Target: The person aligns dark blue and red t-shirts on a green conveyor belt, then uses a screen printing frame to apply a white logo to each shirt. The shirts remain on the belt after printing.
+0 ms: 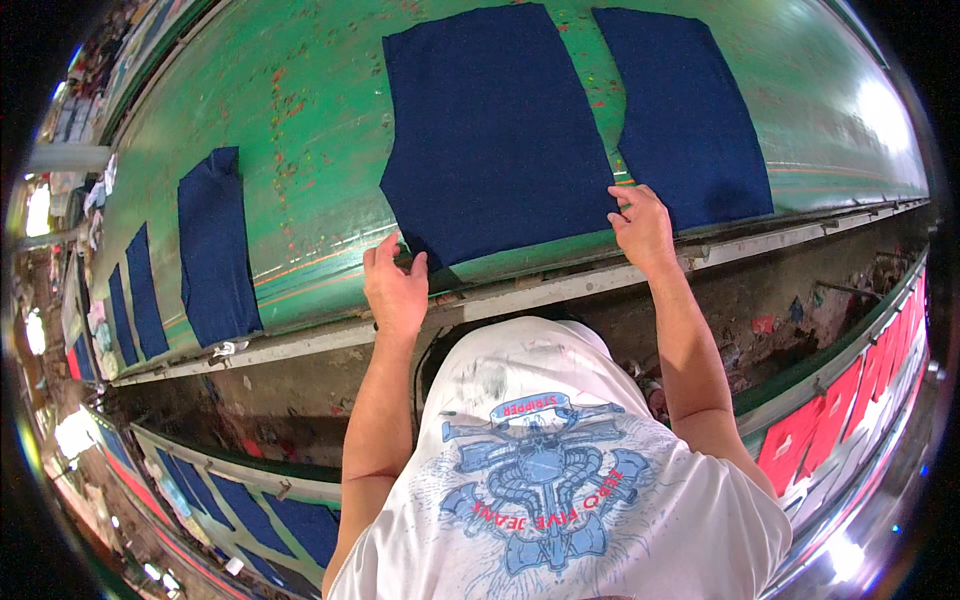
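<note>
A large navy fabric panel (490,130) lies flat on the green table (310,130) in front of me. At its lower left corner is my left hand (397,290), thumb and fingers apart at the table's near edge. My right hand (643,230) is at the panel's lower right corner, fingers loosely bent and thumb apart from them. A second navy panel (690,120), with a curved left side, lies just right of that hand. Neither hand visibly grips the cloth.
On the table's left lie a folded-edged navy piece (215,250) and two narrow navy strips (145,290) (122,312). A metal rail (300,345) runs along the near edge. Behind me, other tables carry navy pieces (255,520) and red pieces (800,440).
</note>
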Available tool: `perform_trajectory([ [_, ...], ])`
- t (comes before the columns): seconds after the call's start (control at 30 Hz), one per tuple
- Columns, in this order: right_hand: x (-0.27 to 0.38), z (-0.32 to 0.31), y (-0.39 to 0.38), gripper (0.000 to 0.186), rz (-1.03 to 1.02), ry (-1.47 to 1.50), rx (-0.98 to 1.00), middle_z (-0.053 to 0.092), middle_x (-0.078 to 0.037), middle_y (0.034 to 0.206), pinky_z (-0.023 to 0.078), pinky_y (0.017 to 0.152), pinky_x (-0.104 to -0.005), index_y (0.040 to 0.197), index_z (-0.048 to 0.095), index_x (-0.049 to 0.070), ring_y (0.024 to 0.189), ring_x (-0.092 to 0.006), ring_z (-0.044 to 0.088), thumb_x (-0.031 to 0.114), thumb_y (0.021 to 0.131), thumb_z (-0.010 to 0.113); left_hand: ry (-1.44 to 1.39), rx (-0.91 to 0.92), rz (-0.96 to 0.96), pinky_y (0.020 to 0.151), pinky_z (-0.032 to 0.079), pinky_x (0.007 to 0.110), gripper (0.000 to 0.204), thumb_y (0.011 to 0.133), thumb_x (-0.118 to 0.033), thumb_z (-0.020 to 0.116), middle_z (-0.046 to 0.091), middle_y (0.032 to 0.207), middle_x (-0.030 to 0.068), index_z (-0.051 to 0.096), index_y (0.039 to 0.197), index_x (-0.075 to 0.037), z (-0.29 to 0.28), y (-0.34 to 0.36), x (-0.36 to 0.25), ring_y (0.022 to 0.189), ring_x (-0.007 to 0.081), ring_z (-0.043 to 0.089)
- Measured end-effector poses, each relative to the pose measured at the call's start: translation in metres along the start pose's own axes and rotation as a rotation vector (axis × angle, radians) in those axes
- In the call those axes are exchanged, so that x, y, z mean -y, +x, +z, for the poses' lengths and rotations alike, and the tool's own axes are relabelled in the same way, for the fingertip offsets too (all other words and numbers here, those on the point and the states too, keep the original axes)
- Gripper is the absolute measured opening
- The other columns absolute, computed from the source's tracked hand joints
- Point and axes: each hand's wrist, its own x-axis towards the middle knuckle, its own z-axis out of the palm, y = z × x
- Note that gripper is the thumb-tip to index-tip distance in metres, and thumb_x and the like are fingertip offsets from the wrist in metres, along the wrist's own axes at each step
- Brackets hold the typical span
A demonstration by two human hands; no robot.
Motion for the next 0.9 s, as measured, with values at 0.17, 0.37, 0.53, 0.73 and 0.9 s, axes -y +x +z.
perform_trajectory([
  [0.17, 0.011, -0.008, -0.007, 0.028, 0.089, -0.309, -0.075, 0.078, -0.014, 0.112, 0.063, 0.086, -0.0481, 0.112, 0.083, 0.008, 0.100, -0.0362, 0.078, 0.025, 0.092, 0.091, 0.054, 0.105, -0.158, 0.080, 0.061, 0.048, 0.034, 0.091, -0.026, 0.093, 0.079, 0.089, 0.0164, 0.081, 0.111, -0.001, 0.002, 0.005, -0.006, 0.083, 0.0368, 0.076],
  [0.37, 0.020, -0.005, 0.001, 0.028, 0.220, -0.331, 0.111, 0.082, -0.016, 0.104, 0.063, 0.087, -0.0537, 0.101, 0.083, 0.010, 0.098, -0.0398, 0.080, 0.036, 0.093, 0.090, 0.051, 0.198, -0.193, 0.072, 0.061, 0.040, 0.028, 0.095, -0.025, 0.090, 0.080, 0.079, 0.0114, 0.081, 0.099, 0.001, 0.006, 0.020, -0.019, 0.070, 0.0249, 0.075],
  [0.53, 0.013, 0.001, 0.005, 0.024, 0.257, 0.128, 0.050, 0.082, -0.015, 0.093, 0.064, 0.077, -0.0427, 0.107, 0.080, 0.003, 0.087, -0.0299, 0.082, 0.023, 0.096, 0.087, -0.792, 0.152, -0.619, 0.060, 0.056, 0.029, 0.019, 0.096, -0.013, 0.088, 0.074, 0.087, 0.0004, 0.076, 0.109, -0.004, 0.011, 0.018, -0.019, 0.068, 0.0126, 0.068],
  [0.73, 0.013, -0.003, 0.008, 0.040, 0.577, 0.996, 0.199, 0.067, -0.006, 0.102, 0.058, 0.065, -0.0344, 0.134, 0.068, 0.005, 0.075, -0.0201, 0.067, 0.015, 0.098, 0.083, -1.255, 0.323, -0.882, 0.049, 0.056, 0.030, 0.028, 0.095, -0.015, 0.087, 0.065, 0.090, 0.0030, 0.060, 0.103, -0.013, 0.016, 0.031, -0.018, 0.062, 0.0175, 0.066],
  [0.9, 0.006, -0.011, 0.021, 0.029, 0.240, 0.441, 0.254, 0.043, 0.002, 0.069, 0.043, 0.047, -0.0332, 0.082, 0.049, 0.010, 0.053, -0.0121, 0.053, 0.002, 0.101, 0.070, -0.581, 0.254, -0.523, 0.060, 0.058, 0.035, 0.024, 0.104, -0.026, 0.081, 0.073, 0.078, 0.0049, 0.081, 0.114, -0.004, -0.012, 0.024, -0.020, 0.060, 0.0141, 0.067],
])
